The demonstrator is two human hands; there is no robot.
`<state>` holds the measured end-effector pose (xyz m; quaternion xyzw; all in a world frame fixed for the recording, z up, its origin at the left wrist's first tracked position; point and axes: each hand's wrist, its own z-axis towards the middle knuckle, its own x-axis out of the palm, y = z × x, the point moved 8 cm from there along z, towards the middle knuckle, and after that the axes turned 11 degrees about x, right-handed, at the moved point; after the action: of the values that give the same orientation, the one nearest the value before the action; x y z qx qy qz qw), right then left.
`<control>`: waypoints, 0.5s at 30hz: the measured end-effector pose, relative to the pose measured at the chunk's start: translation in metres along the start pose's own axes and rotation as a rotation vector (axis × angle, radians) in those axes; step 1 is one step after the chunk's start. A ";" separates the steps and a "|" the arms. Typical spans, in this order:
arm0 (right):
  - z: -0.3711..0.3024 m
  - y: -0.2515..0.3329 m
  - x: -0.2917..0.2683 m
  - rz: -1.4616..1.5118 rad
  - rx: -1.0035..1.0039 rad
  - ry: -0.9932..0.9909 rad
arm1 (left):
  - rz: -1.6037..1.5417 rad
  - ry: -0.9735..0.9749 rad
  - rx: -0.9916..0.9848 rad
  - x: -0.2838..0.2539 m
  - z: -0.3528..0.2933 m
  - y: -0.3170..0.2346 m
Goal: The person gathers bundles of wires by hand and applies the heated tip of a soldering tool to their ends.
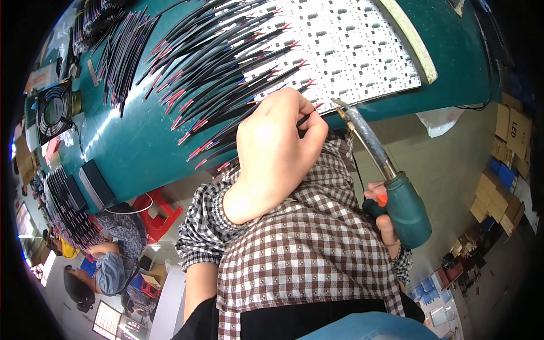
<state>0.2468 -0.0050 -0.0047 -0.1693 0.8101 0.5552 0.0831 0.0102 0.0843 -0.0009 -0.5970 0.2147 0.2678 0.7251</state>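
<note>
At the near edge of the bench, my left hand is closed in a pinch on a thin black cable with a red wire end. Its end lies by the near edge of a white circuit board panel dotted with small dark components. My right hand grips a soldering iron with a dark green handle and an orange-red part by the fingers. The iron's tip points up and left, just right of the cable end. Rows of black cables with bared coloured ends lie left of and partly over the panel.
A pale curved strip borders the panel's right side. More cables and a small black fan sit on the green bench to the left. A red stool and a seated person are lower left; cardboard boxes stand at right.
</note>
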 end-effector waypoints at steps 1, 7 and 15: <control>0.000 0.005 -0.002 -0.004 0.005 -0.008 | -0.009 0.005 0.002 0.000 0.002 0.000; 0.006 0.007 -0.009 0.014 -0.024 0.046 | 0.013 -0.036 0.054 0.002 -0.003 -0.001; -0.001 -0.006 -0.003 -0.036 -0.030 0.050 | 0.036 -0.127 0.114 0.000 -0.005 -0.006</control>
<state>0.2519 -0.0068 -0.0083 -0.1990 0.8003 0.5612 0.0704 0.0142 0.0784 0.0020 -0.5327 0.1938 0.3054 0.7651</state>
